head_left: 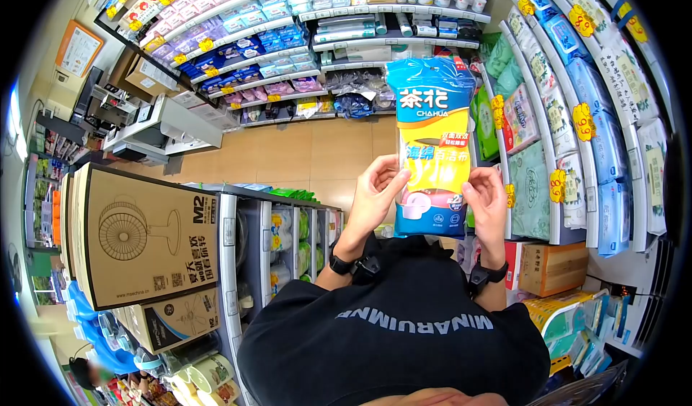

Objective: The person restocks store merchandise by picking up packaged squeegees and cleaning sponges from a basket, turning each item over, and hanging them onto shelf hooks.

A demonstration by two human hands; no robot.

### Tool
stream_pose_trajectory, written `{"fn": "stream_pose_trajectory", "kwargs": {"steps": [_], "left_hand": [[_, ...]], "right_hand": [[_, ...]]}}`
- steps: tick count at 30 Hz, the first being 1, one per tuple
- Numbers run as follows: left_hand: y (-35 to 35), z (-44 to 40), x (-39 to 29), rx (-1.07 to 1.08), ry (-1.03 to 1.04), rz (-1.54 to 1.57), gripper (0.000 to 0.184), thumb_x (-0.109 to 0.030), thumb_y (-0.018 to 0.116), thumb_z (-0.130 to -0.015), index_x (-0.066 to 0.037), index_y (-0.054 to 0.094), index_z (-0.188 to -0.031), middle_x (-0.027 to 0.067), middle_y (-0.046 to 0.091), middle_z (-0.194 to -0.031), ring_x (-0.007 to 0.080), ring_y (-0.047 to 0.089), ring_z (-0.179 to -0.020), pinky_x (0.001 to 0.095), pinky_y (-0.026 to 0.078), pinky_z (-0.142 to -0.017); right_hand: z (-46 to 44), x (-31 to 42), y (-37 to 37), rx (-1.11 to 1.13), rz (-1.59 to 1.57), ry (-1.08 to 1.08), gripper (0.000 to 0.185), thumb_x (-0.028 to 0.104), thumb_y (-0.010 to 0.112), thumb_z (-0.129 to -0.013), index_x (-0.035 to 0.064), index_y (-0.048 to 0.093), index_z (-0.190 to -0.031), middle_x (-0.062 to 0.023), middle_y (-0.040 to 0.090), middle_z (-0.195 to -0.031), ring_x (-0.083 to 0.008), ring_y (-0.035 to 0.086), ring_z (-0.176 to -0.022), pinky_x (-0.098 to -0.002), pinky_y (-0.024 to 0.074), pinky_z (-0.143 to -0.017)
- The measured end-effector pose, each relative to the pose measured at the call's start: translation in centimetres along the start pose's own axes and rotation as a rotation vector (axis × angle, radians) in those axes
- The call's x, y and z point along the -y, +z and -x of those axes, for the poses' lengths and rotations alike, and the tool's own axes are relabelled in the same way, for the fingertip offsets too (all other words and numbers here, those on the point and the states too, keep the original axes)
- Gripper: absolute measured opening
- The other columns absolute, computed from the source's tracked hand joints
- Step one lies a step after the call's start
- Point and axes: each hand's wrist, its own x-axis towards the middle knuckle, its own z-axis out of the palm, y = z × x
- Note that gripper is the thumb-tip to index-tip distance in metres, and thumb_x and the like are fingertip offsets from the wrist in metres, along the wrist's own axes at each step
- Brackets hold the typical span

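Two hands (377, 193) (489, 198) pinched the pack (434, 144) by its sides, seemingly for inspection; any next move called for a steady grip.

Two-handed pinch, near level.
From my remote station I log left hand (378, 190) and right hand (487, 199) raised ahead of the torso (396, 327), slightly apart, thumbs (396, 185) turned inward, fingers (380, 167) curled; both forearms (349, 247) extended forward.
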Motion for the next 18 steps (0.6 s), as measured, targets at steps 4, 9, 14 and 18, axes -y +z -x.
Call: {"fn": "stream_pose_trajectory", "kwargs": {"steps": [4,9,14,18], "left_hand": [[-0.4,-0.1,0.1,0.014,-0.004,-0.01,0.035,-0.01,0.07,-0.094,0.004,0.058,-0.124,0.0069,0.067,-0.111,0.0095,0.063,-0.1,0.0242,0.051,-0.09],[-0.3,0.3,0.1,0.022,0.03,-0.021,0.032,-0.012,0.066,-0.097,0.003,0.058,-0.124,0.0067,0.064,-0.113,0.0098,0.062,-0.103,0.0252,0.05,-0.092],[-0.7,0.7,0.3,0.084,-0.029,0.088,0.028,-0.009,0.058,-0.101,0.001,0.055,-0.127,0.0059,0.061,-0.115,0.0101,0.059,-0.106,0.0254,0.048,-0.092],[-0.2,1.0,0.9,0.172,0.053,-0.011,0.031,-0.005,0.059,-0.1,-0.001,0.052,-0.129,0.0063,0.059,-0.118,0.0126,0.059,-0.108,0.0261,0.048,-0.095]], "right_hand": [[0.2,-0.1,0.0,0.0,0.022,0.006,0.022,0.0,0.064,-0.094,0.0,0.052,-0.112,-0.0062,0.057,-0.109,-0.0097,0.057,-0.101,-0.0242,0.0468,-0.091],[0.2,-0.7,0.5,-0.06,0.038,-0.034,0.03,-0.001,0.065,-0.092,0.0007,0.051,-0.118,-0.0084,0.057,-0.115,-0.0134,0.056,-0.109,-0.0269,0.0462,-0.094],[0.2,-2.0,0.6,-0.097,0.049,-0.072,0.043,-0.001,0.066,-0.091,0.0016,0.045,-0.129,-0.0113,0.054,-0.126,-0.0181,0.054,-0.117,-0.0306,0.0458,-0.098],[0.4,-2.4,0.5,-0.058,-0.025,0.021,0.046,-0.002,0.065,-0.091,0.0021,0.042,-0.131,-0.0125,0.049,-0.133,-0.0198,0.054,-0.119,-0.0322,0.0465,-0.1]]}}
